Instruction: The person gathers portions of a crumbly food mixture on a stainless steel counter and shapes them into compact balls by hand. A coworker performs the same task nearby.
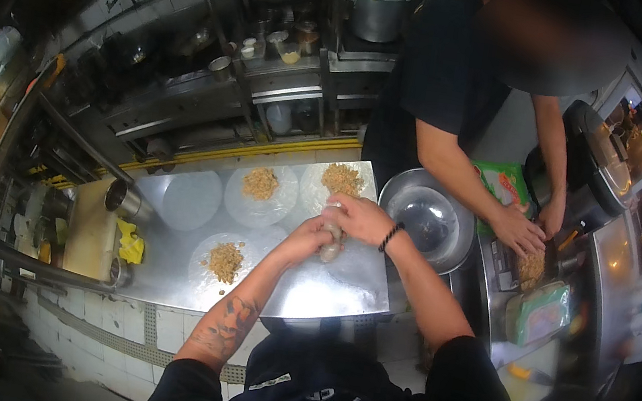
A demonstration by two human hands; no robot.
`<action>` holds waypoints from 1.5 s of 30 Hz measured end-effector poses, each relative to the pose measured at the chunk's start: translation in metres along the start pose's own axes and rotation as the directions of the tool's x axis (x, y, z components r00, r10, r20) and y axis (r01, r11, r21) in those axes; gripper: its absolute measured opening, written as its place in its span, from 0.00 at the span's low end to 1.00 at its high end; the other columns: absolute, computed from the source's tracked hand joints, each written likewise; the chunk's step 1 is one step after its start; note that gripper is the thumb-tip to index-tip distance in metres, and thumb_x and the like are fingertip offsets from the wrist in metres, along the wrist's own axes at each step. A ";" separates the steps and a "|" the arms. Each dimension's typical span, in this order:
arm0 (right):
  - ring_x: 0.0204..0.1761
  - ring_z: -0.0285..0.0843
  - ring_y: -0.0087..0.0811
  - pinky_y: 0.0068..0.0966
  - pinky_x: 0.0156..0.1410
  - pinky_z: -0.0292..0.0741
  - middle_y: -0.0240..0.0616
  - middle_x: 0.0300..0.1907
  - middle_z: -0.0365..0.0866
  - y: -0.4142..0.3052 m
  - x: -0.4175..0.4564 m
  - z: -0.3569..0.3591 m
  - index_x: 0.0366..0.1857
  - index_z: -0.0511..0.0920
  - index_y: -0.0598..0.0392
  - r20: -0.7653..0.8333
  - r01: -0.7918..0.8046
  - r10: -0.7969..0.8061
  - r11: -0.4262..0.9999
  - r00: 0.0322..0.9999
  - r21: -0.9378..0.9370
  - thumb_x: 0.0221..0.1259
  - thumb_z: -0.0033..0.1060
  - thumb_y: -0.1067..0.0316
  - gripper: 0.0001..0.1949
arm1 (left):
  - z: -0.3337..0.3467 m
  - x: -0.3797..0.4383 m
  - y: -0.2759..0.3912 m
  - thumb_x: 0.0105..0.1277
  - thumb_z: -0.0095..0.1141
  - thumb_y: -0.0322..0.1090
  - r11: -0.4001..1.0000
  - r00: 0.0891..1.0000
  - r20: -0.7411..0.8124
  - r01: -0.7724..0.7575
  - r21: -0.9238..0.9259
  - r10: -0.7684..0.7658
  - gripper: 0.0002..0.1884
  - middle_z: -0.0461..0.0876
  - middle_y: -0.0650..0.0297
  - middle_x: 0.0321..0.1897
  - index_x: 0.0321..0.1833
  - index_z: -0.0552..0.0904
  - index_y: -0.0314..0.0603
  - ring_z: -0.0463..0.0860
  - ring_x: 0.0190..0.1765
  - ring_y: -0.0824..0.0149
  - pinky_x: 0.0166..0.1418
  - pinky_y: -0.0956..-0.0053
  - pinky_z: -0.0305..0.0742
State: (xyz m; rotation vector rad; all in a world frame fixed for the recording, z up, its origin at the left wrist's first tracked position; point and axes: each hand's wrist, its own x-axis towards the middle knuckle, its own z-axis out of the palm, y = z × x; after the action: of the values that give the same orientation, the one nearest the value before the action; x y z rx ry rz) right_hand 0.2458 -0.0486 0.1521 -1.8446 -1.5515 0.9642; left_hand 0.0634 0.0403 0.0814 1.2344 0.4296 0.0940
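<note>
My left hand (311, 237) and my right hand (359, 216) meet above the right part of a stainless steel table (308, 299). Between them both hold a small, translucent, greyish wrapped bundle (329, 251); its contents cannot be made out. Just beyond my right hand, a crumbly tan food pile (343, 179) rests on a thin round translucent sheet (311, 193). Two more piles lie on similar sheets: a back pile (260, 183) and a front pile (224, 262), the latter near my left forearm. Farther left is a bare round sheet (191, 200).
A large steel bowl (457, 249) stands right of the table. Beyond it, a co-worker's hands (516, 229) touch tan food (531, 269) near a green package (503, 181). On the left are a metal container (125, 199), a yellow cloth (130, 242) and a cutting board (88, 224).
</note>
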 end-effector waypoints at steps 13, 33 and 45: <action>0.74 0.67 0.57 0.44 0.75 0.72 0.56 0.76 0.61 0.007 -0.127 0.058 0.82 0.56 0.52 -0.247 0.563 -0.626 0.776 0.739 -0.283 0.38 0.87 0.52 0.61 | 0.104 -0.061 0.012 0.68 0.56 0.34 0.840 0.993 -0.044 0.073 -0.538 -0.114 0.21 0.85 0.56 0.52 0.64 0.78 0.38 0.87 0.54 0.60 0.55 0.63 0.85; 0.75 0.65 0.56 0.46 0.79 0.67 0.55 0.74 0.63 -0.026 -0.261 0.127 0.77 0.62 0.61 -0.502 0.102 -0.224 0.961 0.836 -0.259 0.43 0.86 0.54 0.54 | 0.167 -0.104 -0.031 0.67 0.55 0.33 0.898 0.953 0.286 0.214 -0.385 -0.105 0.23 0.82 0.57 0.43 0.65 0.74 0.35 0.86 0.40 0.64 0.41 0.71 0.84; 0.73 0.68 0.57 0.47 0.76 0.70 0.56 0.72 0.67 -0.055 -0.334 0.132 0.79 0.60 0.59 -0.542 0.052 -0.276 0.918 0.794 -0.392 0.42 0.90 0.47 0.59 | 0.213 -0.154 -0.031 0.68 0.59 0.29 0.956 0.915 0.396 0.179 -0.232 -0.075 0.23 0.82 0.56 0.53 0.66 0.72 0.34 0.86 0.52 0.63 0.56 0.67 0.83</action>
State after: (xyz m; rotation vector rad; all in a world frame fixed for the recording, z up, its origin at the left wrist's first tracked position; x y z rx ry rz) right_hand 0.0806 -0.3715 0.1758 -1.9425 -1.5060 -0.0187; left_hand -0.0049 -0.2060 0.1495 0.9282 0.1464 -0.1973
